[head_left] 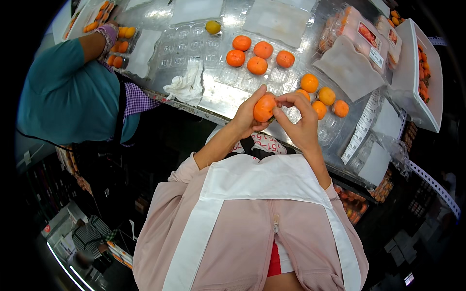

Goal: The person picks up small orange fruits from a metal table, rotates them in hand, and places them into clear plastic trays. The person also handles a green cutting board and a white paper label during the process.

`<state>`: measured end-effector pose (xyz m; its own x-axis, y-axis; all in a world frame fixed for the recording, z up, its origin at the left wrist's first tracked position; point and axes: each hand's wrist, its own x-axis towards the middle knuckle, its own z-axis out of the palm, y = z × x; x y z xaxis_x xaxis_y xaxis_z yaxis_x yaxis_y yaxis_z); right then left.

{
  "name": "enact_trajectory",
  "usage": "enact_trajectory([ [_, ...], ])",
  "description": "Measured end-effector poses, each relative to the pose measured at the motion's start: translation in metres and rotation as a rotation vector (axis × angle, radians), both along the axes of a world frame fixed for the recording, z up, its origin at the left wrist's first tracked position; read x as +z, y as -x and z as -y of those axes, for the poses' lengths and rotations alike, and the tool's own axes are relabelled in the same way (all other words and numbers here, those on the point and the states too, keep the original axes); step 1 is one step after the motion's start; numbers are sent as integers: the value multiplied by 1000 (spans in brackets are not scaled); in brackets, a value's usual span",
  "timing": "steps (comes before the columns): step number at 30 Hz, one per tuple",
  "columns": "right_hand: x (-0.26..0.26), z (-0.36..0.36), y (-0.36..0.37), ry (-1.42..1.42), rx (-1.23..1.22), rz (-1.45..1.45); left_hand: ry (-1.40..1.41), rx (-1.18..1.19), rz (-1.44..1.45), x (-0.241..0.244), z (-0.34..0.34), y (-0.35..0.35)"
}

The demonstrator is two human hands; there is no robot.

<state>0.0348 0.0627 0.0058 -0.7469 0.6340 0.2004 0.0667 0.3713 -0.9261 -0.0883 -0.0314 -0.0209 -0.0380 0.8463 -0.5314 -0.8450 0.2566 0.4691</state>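
My left hand (244,118) cradles an orange persimmon (264,108) just past the table's near edge. The thumb and index finger of my right hand (299,120) pinch at the fruit's right side; what lies between those fingertips is too small to tell. Beyond my hands, several persimmons (257,65) sit in the far cups of a clear plastic tray (250,83), whose nearer cups show bare. To the right, smaller yellow-orange persimmons (326,96) stand in another clear tray (329,127), partly hidden behind my right hand.
A crumpled white tissue (188,84) lies left on the metal table (214,98). One yellowish fruit (213,27) rests on empty trays. At right are foam sheets (349,67), a label strip (361,127) and a white foam box (418,72). A co-worker (72,98) stands at left.
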Motion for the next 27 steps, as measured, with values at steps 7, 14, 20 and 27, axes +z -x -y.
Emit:
enact_trajectory([
  [7,-7,-1,-2,43,8,43,19,-1,-14,-3,3,-1],
  [14,-6,1,-1,-27,53,37,123,38,-85,-8,2,1],
  [20,1,4,1,-34,89,219,98,34,-211,-15,1,-2],
  [27,-6,6,0,-64,95,228,42,-44,-289,-10,3,0],
])
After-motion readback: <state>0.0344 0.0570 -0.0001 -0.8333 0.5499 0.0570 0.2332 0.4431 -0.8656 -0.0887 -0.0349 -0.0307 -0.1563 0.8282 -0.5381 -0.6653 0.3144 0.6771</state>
